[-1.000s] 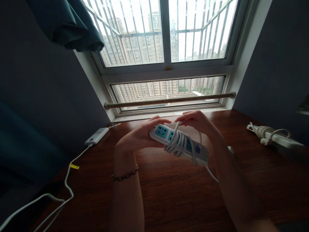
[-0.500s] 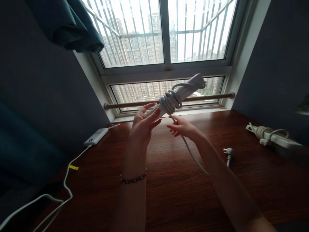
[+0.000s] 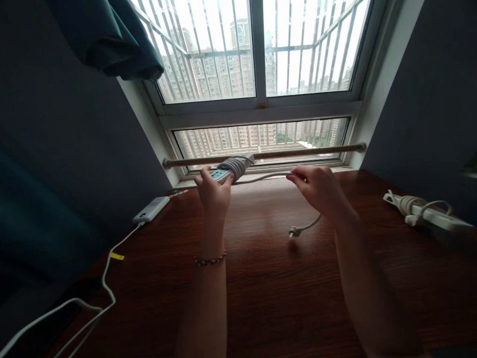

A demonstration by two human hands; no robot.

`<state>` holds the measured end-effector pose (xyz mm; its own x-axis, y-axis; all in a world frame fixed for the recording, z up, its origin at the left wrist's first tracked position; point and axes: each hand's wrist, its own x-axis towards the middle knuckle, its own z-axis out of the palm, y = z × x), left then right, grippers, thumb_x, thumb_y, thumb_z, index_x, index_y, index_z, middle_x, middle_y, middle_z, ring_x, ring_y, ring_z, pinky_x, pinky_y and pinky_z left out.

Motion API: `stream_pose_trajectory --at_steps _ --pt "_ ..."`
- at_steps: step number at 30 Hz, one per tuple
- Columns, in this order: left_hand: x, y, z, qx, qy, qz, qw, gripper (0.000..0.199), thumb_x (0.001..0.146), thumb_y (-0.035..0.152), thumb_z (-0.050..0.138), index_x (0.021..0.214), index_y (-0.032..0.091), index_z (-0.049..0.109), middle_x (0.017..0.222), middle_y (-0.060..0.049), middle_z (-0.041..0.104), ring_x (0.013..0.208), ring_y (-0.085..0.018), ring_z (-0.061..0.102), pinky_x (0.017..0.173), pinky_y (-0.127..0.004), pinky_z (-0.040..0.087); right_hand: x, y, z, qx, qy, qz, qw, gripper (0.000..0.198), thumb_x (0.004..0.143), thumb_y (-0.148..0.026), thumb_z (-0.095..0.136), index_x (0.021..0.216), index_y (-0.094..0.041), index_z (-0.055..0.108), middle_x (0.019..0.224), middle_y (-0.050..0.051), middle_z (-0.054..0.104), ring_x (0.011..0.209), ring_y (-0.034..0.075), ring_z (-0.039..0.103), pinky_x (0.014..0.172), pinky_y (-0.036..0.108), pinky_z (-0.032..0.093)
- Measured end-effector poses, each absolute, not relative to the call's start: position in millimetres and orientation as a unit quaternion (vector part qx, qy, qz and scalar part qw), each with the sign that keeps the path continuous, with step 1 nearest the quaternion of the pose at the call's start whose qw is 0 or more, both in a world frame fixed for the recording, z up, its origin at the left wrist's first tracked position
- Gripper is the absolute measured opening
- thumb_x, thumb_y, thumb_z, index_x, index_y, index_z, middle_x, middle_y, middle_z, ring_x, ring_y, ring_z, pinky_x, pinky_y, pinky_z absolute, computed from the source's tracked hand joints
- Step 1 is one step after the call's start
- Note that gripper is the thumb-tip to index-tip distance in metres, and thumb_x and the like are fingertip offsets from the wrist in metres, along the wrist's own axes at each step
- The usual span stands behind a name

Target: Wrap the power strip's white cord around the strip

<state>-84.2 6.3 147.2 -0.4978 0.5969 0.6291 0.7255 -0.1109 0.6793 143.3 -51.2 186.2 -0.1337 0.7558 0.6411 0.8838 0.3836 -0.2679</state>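
Observation:
My left hand [image 3: 214, 189] grips one end of a white power strip [image 3: 220, 174], whose blue socket face shows between thumb and fingers. Several turns of its grey-white cord [image 3: 234, 166] are wrapped round the strip's far half. From these coils a length of cord runs right to my right hand [image 3: 315, 184], which is closed on it with thumb and fingertips pinched. Below that hand the cord's free end curves down to a plug [image 3: 294, 231], hanging just above or touching the table; I cannot tell which.
A second power strip [image 3: 432, 214] with its cord wound round it lies at the right on the brown wooden table [image 3: 261, 293]. At left sits a white box-shaped device [image 3: 151, 210] with a white cable [image 3: 108, 273]. A horizontal rail [image 3: 309, 151] crosses the window behind.
The power strip has come lower and turned, so its sockets show. My right hand has moved right and up, drawing the cord out sideways. The plug has swung left.

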Motion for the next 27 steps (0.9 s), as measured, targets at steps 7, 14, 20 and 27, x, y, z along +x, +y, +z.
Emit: stream_pose_trajectory --at_steps 7,14,20,27 --pt "-66.3 3.8 145.2 -0.602 -0.633 -0.486 0.007 0.055 0.069 0.034 0.069 0.117 0.02 0.047 0.106 -0.009 0.047 0.098 -0.025 0.055 0.089 -0.039 0.042 150.2 -53.2 189.6 -0.469 -0.716 -0.151 0.495 0.019 0.084 -0.033 0.055 0.081 -0.019 0.069 0.071 0.003 0.066 0.061 0.016 0.056 0.059 0.026 0.034" --pt "-78.6 -11.2 154.4 -0.758 -0.499 -0.412 -0.08 0.053 0.068 0.034 0.07 0.114 0.019 0.049 0.11 -0.008 0.049 0.096 -0.022 0.054 0.083 -0.036 0.045 162.8 -50.0 190.5 -0.475 -0.69 -0.186 0.514 0.02 0.084 -0.034 0.056 0.081 -0.02 0.069 0.074 0.004 0.068 0.063 0.017 0.058 0.061 0.027 0.037" --pt "-79.8 -36.7 171.3 -0.833 -0.34 -0.346 -0.267 0.055 0.069 0.029 0.07 0.119 0.019 0.047 0.099 -0.005 0.054 0.08 -0.015 0.053 0.069 -0.026 0.046 172.6 -46.7 191.1 -0.465 -0.69 -0.168 0.528 0.022 0.084 -0.036 0.055 0.08 -0.019 0.069 0.075 0.003 0.068 0.062 0.016 0.057 0.06 0.027 0.037" --pt "-82.6 -49.5 178.0 -0.809 -0.193 -0.367 -0.416 0.066 0.059 0.024 0.078 0.119 0.02 0.05 0.111 -0.008 0.054 0.089 -0.019 0.054 0.069 -0.024 0.046 169.9 -41.2 187.5 -0.426 -0.719 0.004 0.549 0.024 0.08 -0.036 0.057 0.078 -0.015 0.07 0.055 -0.002 0.056 0.052 0.011 0.048 0.053 0.024 0.033"
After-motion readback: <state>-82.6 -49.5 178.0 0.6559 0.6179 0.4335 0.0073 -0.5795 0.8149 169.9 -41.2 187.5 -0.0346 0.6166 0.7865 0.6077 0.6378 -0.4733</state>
